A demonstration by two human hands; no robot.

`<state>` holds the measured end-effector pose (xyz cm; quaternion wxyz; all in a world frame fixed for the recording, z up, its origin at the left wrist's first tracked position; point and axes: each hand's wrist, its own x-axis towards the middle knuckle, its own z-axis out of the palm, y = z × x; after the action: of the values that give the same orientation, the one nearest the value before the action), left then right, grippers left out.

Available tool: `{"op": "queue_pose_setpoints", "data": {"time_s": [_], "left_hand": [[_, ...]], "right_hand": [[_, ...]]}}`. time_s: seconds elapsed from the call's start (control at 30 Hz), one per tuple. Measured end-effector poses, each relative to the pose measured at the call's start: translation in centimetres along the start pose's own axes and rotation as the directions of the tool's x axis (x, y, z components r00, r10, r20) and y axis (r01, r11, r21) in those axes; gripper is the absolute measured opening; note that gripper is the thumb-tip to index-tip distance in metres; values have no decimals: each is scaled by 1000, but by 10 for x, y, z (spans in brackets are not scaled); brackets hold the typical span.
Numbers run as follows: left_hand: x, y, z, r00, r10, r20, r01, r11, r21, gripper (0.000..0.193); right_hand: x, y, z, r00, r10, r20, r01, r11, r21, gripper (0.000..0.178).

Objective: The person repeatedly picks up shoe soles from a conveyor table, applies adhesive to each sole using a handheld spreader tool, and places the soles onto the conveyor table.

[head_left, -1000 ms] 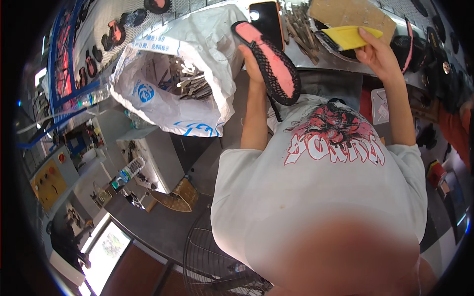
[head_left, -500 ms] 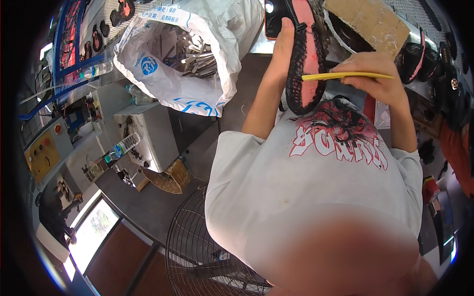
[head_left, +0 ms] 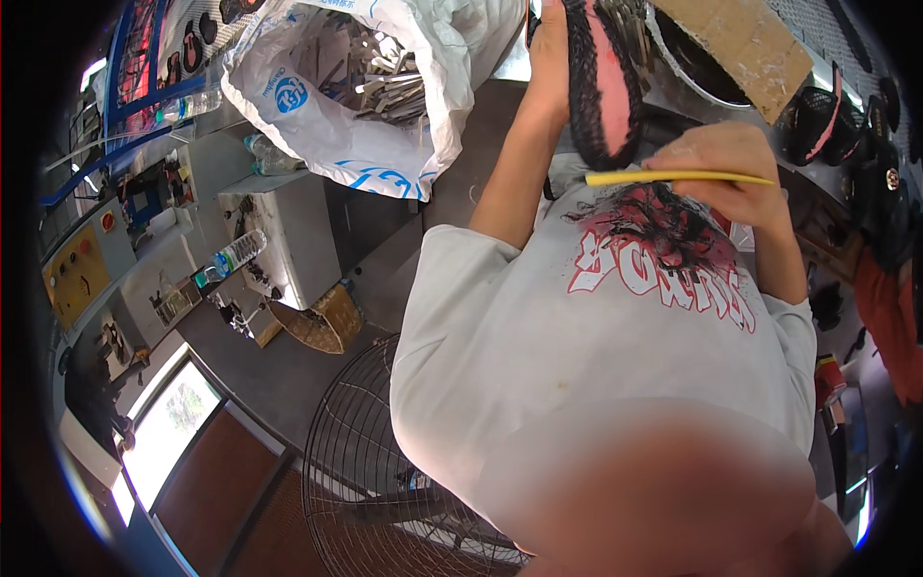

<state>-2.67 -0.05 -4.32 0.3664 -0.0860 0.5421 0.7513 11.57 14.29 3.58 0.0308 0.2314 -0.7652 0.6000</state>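
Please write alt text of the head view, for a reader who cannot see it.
A person's left hand holds a long black shoe part with a pink middle; the right hand grips a thin yellow tool. At left, an open white plastic bag contains thin grey strips.

Smooth yellow tool, glossy plastic bag, matt cloth shirt.

Off-white tee, loose short sleeves at 10 and 2 o'clock. Red-black splatter print toward 1 o'clock, red-edged white lettering below. Small tan spot near centre. Left hand, right hand bare. 6 o'clock blurred, collar unclear.
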Motion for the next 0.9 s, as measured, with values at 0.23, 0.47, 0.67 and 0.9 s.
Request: {"op": "queue_pose_setpoints", "data": {"time_s": [0.23, 0.47, 0.67, 0.9], "left_hand": [[3, -10, 4, 998, 41, 47, -36, 993, -112, 56], [-1, -15, 6, 997, 27, -66, -32, 996, -87, 60], [0, -18, -8, 941, -151, 302, 245, 921, -302, 61], [-18, -5, 8, 959, -279, 40, 282, 948, -150, 66]], "right_hand": [[-7, 22, -8, 881, 212, -423, -240, 971, -15, 16], [-19, 22, -7, 886, 380, -266, -330, 919, 215, 18], [-14, 6, -13, 967, 247, -63, -227, 946, 233, 16], [-14, 13, -16, 933, 298, -201, -247, 938, 243, 16]]}}
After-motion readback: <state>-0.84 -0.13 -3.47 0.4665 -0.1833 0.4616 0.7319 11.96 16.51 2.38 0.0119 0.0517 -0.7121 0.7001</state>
